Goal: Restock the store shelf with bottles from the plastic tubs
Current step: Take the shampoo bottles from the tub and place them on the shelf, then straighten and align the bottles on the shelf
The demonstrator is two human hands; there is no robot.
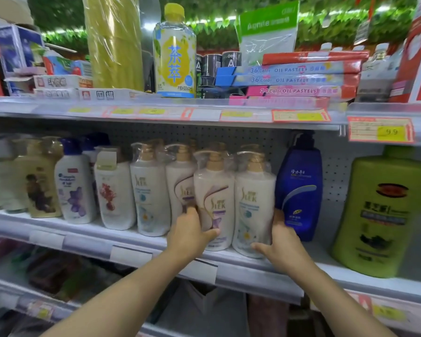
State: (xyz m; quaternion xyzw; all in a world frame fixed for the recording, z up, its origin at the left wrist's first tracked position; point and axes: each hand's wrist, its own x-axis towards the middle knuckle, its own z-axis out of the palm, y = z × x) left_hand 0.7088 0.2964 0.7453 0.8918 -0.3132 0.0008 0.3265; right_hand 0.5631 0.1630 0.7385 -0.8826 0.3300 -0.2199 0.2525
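Both hands gripping twin bottle pack, on shelf

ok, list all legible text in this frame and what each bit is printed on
"36 Color OIL PASTELS": two flat blue boxes, top shelf
"24 Color OIL PASTELS": flat pink box beneath them
"Agnite": green-topped clear pouch
"茶萃": yellow-capped clear drink bottle
"SLEK": shrink-wrapped white pump bottle pair held between left hand and right hand
"9.9": yellow price tag
Other labels and tags: too blurred.

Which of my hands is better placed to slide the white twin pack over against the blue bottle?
Probably the left hand: it grips the wrapped twin pack on the side away from the blue bottle. The right hand sits between them.
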